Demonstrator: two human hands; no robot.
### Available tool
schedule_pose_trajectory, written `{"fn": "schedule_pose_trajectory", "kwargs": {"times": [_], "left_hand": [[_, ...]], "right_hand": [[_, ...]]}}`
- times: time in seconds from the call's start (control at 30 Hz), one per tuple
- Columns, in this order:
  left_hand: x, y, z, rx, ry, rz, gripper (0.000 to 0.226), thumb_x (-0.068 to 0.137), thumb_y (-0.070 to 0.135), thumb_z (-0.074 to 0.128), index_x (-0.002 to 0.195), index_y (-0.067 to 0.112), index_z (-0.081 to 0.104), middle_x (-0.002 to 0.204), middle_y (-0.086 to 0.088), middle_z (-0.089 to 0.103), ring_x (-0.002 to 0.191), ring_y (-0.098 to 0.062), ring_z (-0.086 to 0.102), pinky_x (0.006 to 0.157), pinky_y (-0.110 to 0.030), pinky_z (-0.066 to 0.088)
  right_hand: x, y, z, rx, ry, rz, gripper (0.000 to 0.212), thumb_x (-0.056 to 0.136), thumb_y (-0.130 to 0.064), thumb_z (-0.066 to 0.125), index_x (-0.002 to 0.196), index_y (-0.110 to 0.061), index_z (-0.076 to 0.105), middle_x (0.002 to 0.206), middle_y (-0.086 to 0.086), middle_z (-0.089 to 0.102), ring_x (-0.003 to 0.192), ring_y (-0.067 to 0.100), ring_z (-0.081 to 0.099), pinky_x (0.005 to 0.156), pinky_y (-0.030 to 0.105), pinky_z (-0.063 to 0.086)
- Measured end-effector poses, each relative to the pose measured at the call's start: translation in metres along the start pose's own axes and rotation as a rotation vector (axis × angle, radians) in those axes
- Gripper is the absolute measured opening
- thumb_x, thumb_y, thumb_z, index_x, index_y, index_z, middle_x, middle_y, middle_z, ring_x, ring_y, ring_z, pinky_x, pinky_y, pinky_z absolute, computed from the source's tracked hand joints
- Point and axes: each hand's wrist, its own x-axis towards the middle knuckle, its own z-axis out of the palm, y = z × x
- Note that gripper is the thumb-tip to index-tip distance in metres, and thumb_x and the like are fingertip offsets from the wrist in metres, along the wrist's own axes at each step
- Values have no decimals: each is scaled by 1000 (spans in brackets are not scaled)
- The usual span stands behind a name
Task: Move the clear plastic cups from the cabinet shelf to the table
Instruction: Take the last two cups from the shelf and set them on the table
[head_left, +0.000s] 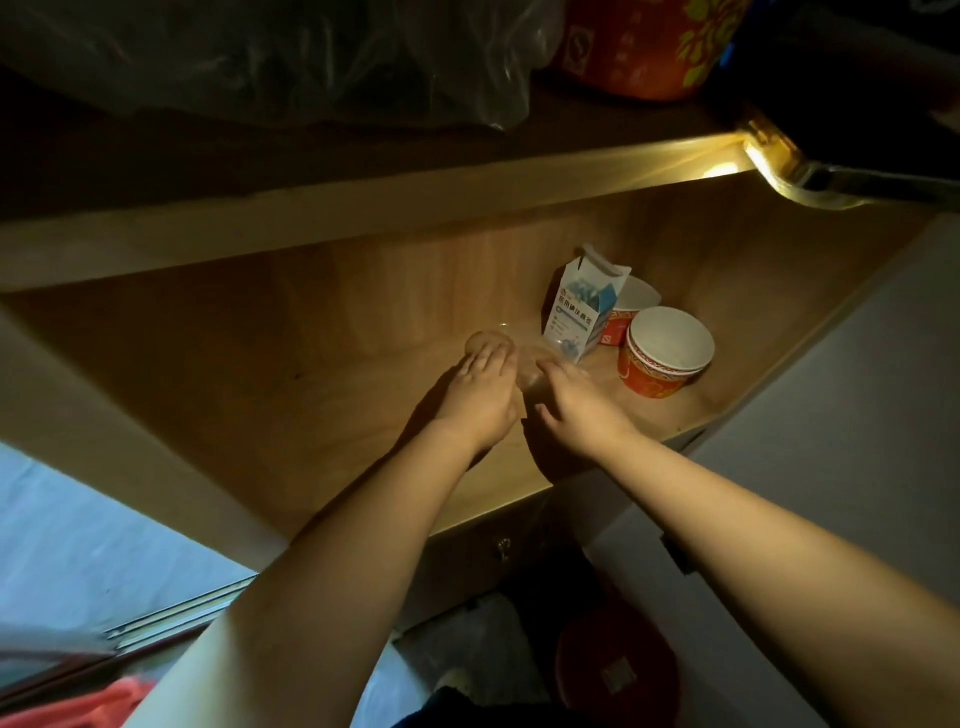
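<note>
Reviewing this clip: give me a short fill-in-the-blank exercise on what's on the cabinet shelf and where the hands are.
1. Both the left hand and the right hand reach onto the wooden ____.
2. Between the hands sit faint clear plastic cups, just left of an opened blue-and-white ____.
3. The paper bowls to the right are red outside and ____ inside.

Missing words: shelf; box; white

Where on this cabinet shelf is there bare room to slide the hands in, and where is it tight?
Bare wood runs wide across the shelf left of the left hand, up to the cabinet's left wall. It is crowded to the right: the right hand sits close beside the open white box and the red paper bowls. The clear cups lie at the fingertips.
</note>
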Motion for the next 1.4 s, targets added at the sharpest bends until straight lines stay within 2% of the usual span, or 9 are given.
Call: {"fn": "schedule_pose_trajectory", "kwargs": {"times": [0.23,0.47,0.57,0.7,0.93,1.17,1.3,1.33,1.4], "left_hand": [[10,-4,3,-9,21,-46,59,86,3,52,140,9,28,144,-17,38,135,-30,29,113,-41,23],[15,-5,10,19,101,-24,44,87,3,50,130,10,45,130,-15,54,123,-30,45,110,-40,29],[16,-7,8,17,127,-43,33,87,3,48,119,10,54,119,-15,61,116,-30,50,103,-39,36],[15,-6,6,6,121,-53,28,87,2,49,112,11,58,111,-14,61,105,-29,54,90,-37,46],[3,-11,4,-17,127,-60,18,87,7,53,103,12,60,98,-10,62,86,-23,58,70,-30,44],[-18,-17,-6,27,200,-21,11,89,11,52,88,10,62,88,-10,65,85,-25,58,80,-35,44],[-32,-19,2,35,206,20,15,92,18,51,95,11,64,96,-7,67,96,-24,58,94,-37,39],[-35,-19,5,36,196,31,17,92,20,51,98,12,64,98,-7,68,98,-23,58,97,-37,37],[-40,-19,9,34,193,42,19,93,26,50,99,15,64,98,-4,68,99,-21,58,99,-38,35]], "right_hand": [[5,10,-3,-129,-105,-90,66,82,-8,61,140,-4,31,141,18,39,132,31,33,108,35,28],[10,12,-2,-139,-49,-134,56,81,-6,61,134,-6,42,132,16,48,125,30,41,105,35,33],[12,13,-1,-168,-20,-150,46,80,-7,62,124,-7,52,123,14,54,117,30,46,98,38,41],[12,13,1,-178,10,-157,37,82,-6,62,118,-9,56,117,13,57,113,29,49,94,37,42],[13,12,-4,-215,29,-240,25,88,-8,53,112,-5,59,110,15,59,106,30,49,87,35,37],[-4,5,3,-233,30,-304,27,79,-4,62,106,-5,61,103,15,61,99,32,52,79,40,41],[-17,3,7,-263,59,-291,33,63,-5,75,93,-8,63,91,10,61,87,30,55,65,28,26],[-19,3,8,-259,65,-295,34,60,-7,77,91,-8,64,89,9,62,85,29,56,64,28,27],[-21,2,12,-227,51,-310,34,62,-9,79,93,-7,64,91,10,63,86,30,57,68,33,41]]}}
